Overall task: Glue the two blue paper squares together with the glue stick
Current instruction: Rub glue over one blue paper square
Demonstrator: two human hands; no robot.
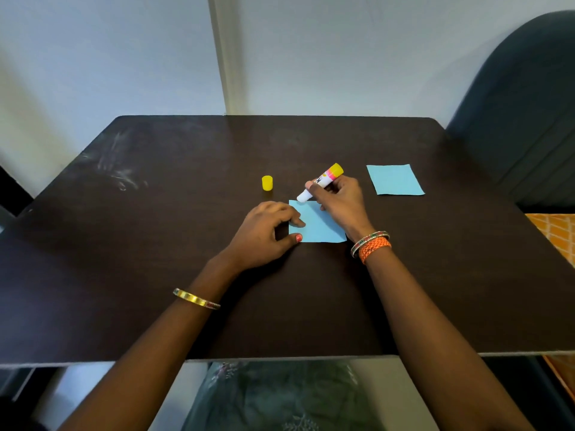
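Right hand (340,197) gripping glue stick (320,181), tip on blue square (320,227)

We get soft, even daylight, faint sheen on the dark surface (155,188), sharp centre, wide-angle bowing at edges.

— Can you see the whole near paper square (317,225)?

— No, the right hand (340,199) covers its far right corner, and the left hand (264,234) hides part of its left edge.

— And the glue stick (320,181)?

— Its label is too small to read; fingers wrap its middle.

— The chair (522,119)?

— Cut off at the right edge.
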